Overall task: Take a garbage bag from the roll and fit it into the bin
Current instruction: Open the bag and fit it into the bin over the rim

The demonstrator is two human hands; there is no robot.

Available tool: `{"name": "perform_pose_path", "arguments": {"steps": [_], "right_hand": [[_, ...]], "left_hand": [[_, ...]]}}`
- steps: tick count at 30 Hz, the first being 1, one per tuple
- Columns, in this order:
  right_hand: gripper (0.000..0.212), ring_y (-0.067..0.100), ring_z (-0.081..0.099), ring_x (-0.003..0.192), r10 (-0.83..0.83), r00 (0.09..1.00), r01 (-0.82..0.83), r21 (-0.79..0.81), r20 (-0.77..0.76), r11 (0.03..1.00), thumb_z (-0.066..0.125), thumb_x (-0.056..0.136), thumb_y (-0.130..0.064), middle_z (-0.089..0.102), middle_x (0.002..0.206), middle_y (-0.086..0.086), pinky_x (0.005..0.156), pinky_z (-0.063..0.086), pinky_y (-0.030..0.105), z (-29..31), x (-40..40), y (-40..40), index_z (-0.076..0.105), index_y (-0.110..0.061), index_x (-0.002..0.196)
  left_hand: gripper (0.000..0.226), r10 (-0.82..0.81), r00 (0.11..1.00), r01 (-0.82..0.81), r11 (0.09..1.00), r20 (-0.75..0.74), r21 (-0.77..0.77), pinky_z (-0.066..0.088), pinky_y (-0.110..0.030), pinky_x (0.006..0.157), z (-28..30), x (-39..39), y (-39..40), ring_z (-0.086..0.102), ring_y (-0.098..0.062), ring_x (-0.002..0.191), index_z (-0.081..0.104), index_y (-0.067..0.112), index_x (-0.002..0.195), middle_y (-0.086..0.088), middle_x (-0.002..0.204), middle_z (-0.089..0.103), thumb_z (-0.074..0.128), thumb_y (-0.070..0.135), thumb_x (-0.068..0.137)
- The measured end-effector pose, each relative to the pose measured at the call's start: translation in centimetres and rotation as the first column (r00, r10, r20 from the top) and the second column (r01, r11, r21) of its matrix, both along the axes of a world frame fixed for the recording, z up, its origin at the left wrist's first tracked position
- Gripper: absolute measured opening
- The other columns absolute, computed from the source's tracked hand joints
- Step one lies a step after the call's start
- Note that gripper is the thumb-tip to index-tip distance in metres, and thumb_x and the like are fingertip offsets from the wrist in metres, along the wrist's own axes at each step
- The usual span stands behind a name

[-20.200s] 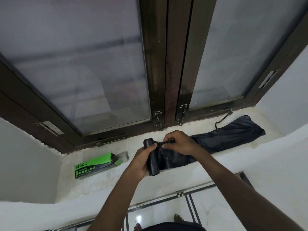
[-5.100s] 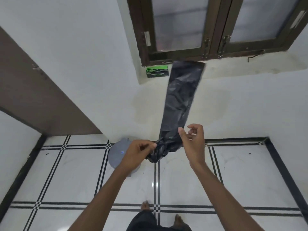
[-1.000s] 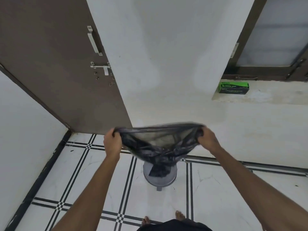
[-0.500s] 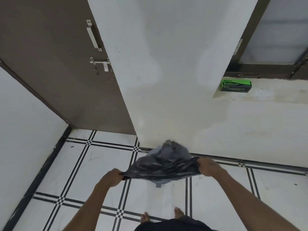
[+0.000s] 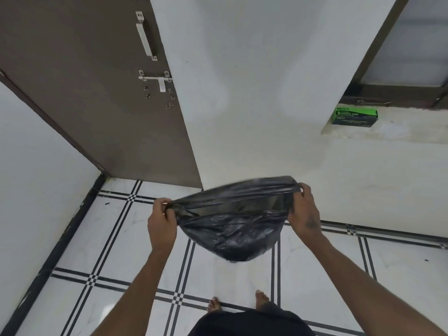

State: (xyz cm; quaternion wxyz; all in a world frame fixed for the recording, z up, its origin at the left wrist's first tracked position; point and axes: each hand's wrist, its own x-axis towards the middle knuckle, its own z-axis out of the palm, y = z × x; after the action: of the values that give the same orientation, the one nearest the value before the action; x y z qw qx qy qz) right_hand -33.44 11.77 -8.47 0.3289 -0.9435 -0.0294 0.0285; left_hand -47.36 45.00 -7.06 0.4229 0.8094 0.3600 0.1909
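Single view only, worn on the head, looking forward and steeply down with a wide-angle bend at the edges. Nearest the lens, at the bottom edge: both forearms and bare feet on the white tiled floor with black line borders. Mid-frame, at arm's reach: both hands. Farther off, a brown wooden door with a metal latch upper left and a dark-framed frosted window upper right.
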Motion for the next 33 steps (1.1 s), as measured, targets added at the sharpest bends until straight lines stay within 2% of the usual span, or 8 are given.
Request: {"name": "perform_pose_path", "arguments": {"steps": [2, 4, 7, 12, 15, 20, 27, 33], "right_hand": [[0.044, 0.029, 0.06, 0.096, -0.077, 0.995, 0.082, 0.069, -0.061, 0.994, 0.043, 0.092, -0.039, 0.053, 0.124, -0.002, 0.086, 0.052, 0.046, 0.2, -0.7, 1.2, 0.032, -0.043, 0.135], [0.052, 0.028, 0.055, 0.095, 0.078, 0.99, -0.089, -0.088, -0.116, 0.992, 0.048, 0.09, -0.024, 0.048, 0.122, -0.001, 0.083, 0.05, 0.04, -0.9, -1.3, 1.0, 0.034, -0.034, 0.14], [0.052, 0.031, 0.062, 0.104, 0.273, 0.903, -0.39, -0.367, -0.333, 0.845, 0.053, 0.083, -0.009, 0.055, 0.119, 0.007, 0.084, 0.052, 0.037, -3.9, -2.8, 0.0, 0.055, -0.02, 0.133], [0.036, 0.029, 0.062, 0.114, 0.284, 0.8, -0.499, -0.322, -0.529, 0.805, 0.057, 0.088, -0.007, 0.064, 0.116, 0.009, 0.092, 0.047, 0.03, -4.4, -5.9, 1.7, 0.068, -0.011, 0.121], [0.025, 0.03, 0.06, 0.109, 0.259, 0.854, -0.413, -0.286, -0.451, 0.865, 0.061, 0.089, -0.013, 0.058, 0.114, 0.011, 0.088, 0.047, 0.03, -4.3, -6.7, 2.8, 0.07, -0.006, 0.112], [0.012, 0.026, 0.066, 0.097, 0.203, 0.928, -0.286, -0.249, -0.311, 0.925, 0.062, 0.088, -0.015, 0.072, 0.101, 0.002, 0.076, 0.049, 0.032, -3.5, -6.2, 3.6, 0.074, -0.016, 0.092], [0.031, 0.026, 0.061, 0.097, 0.204, 0.944, -0.262, -0.214, -0.258, 0.941, 0.047, 0.086, 0.006, 0.062, 0.102, 0.002, 0.075, 0.038, 0.028, -3.3, -5.1, 4.9, 0.07, -0.006, 0.102], [0.025, 0.033, 0.061, 0.102, 0.19, 0.948, -0.247, -0.21, -0.255, 0.946, 0.049, 0.091, 0.001, 0.062, 0.112, 0.012, 0.079, 0.043, 0.03, -2.9, -2.5, 6.7, 0.067, -0.002, 0.108]], "left_hand": [[0.029, -0.208, 0.971, 0.231, 0.947, -0.119, 0.226, 0.05, -0.031, 0.069, -0.4, -0.9, 1.0, 0.061, -0.018, 0.078, 0.056, 0.021, 0.115, 0.004, 0.091, 0.065, 0.048, 0.005, 0.092], [0.027, -0.306, 0.912, 0.38, 0.881, -0.272, 0.282, 0.051, -0.031, 0.071, -1.5, -2.0, 2.1, 0.063, -0.018, 0.081, 0.059, 0.021, 0.113, 0.005, 0.095, 0.068, 0.052, 0.006, 0.092], [0.027, -0.302, 0.856, 0.378, 0.92, -0.419, 0.109, 0.049, -0.028, 0.071, -3.6, -4.6, 4.4, 0.063, -0.018, 0.08, 0.06, 0.018, 0.11, 0.002, 0.096, 0.069, 0.059, 0.0, 0.089], [0.023, -0.345, 0.8, 0.394, 0.919, -0.491, -0.004, 0.051, -0.031, 0.066, -5.7, -7.2, 6.7, 0.062, -0.021, 0.079, 0.057, 0.019, 0.088, 0.004, 0.087, 0.066, 0.062, -0.002, 0.081], [0.019, -0.327, 0.834, 0.346, 0.937, -0.445, -0.04, 0.041, -0.021, 0.062, -5.6, -6.7, 7.0, 0.063, -0.017, 0.079, 0.062, 0.021, 0.079, 0.007, 0.082, 0.067, 0.067, 0.002, 0.081], [0.009, -0.368, 0.84, 0.378, 0.924, -0.4, -0.057, 0.045, -0.025, 0.069, -5.6, -4.9, 7.3, 0.066, -0.009, 0.073, 0.074, 0.025, 0.08, 0.01, 0.081, 0.07, 0.073, 0.016, 0.082], [0.019, -0.343, 0.872, 0.34, 0.938, -0.348, -0.072, 0.055, -0.039, 0.072, -6.1, -4.6, 8.2, 0.067, -0.025, 0.073, 0.073, 0.013, 0.088, -0.001, 0.077, 0.071, 0.055, 0.014, 0.093], [0.017, -0.256, 0.923, 0.223, 0.964, -0.288, -0.142, 0.059, -0.041, 0.078, -5.4, -2.5, 9.7, 0.069, -0.023, 0.079, 0.059, 0.024, 0.102, -0.004, 0.093, 0.071, 0.058, 0.009, 0.093]]}}
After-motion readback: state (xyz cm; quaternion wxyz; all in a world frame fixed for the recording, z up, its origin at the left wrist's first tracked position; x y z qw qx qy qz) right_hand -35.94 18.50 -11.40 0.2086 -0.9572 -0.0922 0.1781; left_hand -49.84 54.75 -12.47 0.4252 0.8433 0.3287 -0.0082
